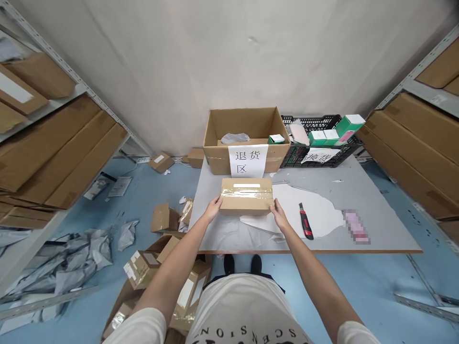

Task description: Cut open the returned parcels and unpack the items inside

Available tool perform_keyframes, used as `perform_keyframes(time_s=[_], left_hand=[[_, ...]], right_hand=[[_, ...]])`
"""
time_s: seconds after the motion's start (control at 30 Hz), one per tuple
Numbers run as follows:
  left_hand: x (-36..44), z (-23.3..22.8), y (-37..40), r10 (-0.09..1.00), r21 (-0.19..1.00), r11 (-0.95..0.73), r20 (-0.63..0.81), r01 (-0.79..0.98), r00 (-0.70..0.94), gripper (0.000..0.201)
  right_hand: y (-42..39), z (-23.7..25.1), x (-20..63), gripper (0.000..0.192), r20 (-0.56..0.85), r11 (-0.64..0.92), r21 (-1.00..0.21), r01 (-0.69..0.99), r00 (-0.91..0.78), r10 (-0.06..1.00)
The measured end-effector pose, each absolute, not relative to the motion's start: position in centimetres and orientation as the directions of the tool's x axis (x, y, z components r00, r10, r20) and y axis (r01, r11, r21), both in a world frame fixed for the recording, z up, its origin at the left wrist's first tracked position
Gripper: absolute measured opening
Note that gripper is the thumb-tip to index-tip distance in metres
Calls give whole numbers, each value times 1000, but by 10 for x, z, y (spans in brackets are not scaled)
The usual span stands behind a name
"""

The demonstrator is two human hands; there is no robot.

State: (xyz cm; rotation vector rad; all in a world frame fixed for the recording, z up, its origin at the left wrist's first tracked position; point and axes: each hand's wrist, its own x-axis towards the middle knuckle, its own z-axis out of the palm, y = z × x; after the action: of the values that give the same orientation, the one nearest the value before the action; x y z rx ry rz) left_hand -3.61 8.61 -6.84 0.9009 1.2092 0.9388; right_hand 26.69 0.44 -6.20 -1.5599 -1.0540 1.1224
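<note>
One taped cardboard box: we held it by its two short ends above or on the table (contact we could not tell), just in front of one open carton. Two hands: our left hand, part-curled, gripped the left end; our right hand, likewise part-curled, gripped the right. One red-and-black utility knife, lying on one white sheet right of the box. Inside the carton, one grey bag and one green-and-white box. Beside it, one black crate; three green-and-white packs counted. Edges: we kept the box back from the brown front edge, our left hand near the left edge. Room: a gap parted our right hand from the knife; grey tabletop ran farther right.
</note>
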Motion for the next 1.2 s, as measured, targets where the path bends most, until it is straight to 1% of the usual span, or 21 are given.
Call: perform_keyframes(time_s=[0.07, 0.13, 0.2, 0.3, 0.4, 0.47, 0.53, 0.63, 0.77, 0.83, 0.9, 1.0, 1.1, 1.2], left_hand=[[-34, -66, 83, 925, 918, 377, -365, -124, 108, 50], [-32, -63, 80, 918, 906, 395, -382, -151, 109, 47], [-31, -57, 78, 913, 898, 406, -390, -171, 119, 48], [-36, -48, 76, 912, 897, 406, -385, -175, 141, 57], [-43, -41, 73, 933, 928, 342, -317, -149, 169, 68], [-43, -40, 72, 944, 953, 277, -245, -124, 221, 71], [-39, -42, 72, 941, 965, 245, -213, -95, 263, 67], [-29, -46, 75, 934, 958, 285, -272, -23, 233, 62], [-18, -45, 89, 937, 931, 325, -341, 163, 76, 55], [-17, -41, 97, 928, 898, 353, -371, 264, 21, 49], [-17, -39, 103, 912, 863, 389, -410, 324, -2, 43], [-15, -43, 105, 897, 845, 416, -441, 336, -2, 42], [-14, -51, 101, 892, 847, 426, -452, 317, 8, 50], [-17, -59, 96, 883, 851, 441, -468, 287, 30, 63]], right_hand=[[5, -69, 271, 74, -174, -180, -980, 86, 67, 982], [5, -74, 271, 70, -146, -148, -982, 116, 24, 989], [5, -75, 272, 63, -139, -145, -975, 168, 48, 989], [4, -70, 280, 52, -117, -128, -965, 230, 61, 991], [3, -55, 294, 41, -87, -110, -940, 322, 84, 993], [5, -42, 302, 36, -82, -122, -891, 437, 109, 991], [10, -32, 308, 33, -90, -155, -818, 554, 143, 986], [21, -23, 310, 37, -129, -227, -702, 675, 192, 973], [40, -16, 307, 49, -212, -330, -514, 792, 255, 943], [48, -15, 306, 51, -253, -360, -449, 818, 270, 929], [55, -18, 306, 53, -292, -374, -417, 829, 268, 918], [61, -27, 307, 55, -328, -390, -377, 840, 273, 905], [64, -37, 305, 56, -337, -396, -361, 844, 278, 900], [67, -43, 302, 56, -336, -403, -387, 829, 280, 899]])
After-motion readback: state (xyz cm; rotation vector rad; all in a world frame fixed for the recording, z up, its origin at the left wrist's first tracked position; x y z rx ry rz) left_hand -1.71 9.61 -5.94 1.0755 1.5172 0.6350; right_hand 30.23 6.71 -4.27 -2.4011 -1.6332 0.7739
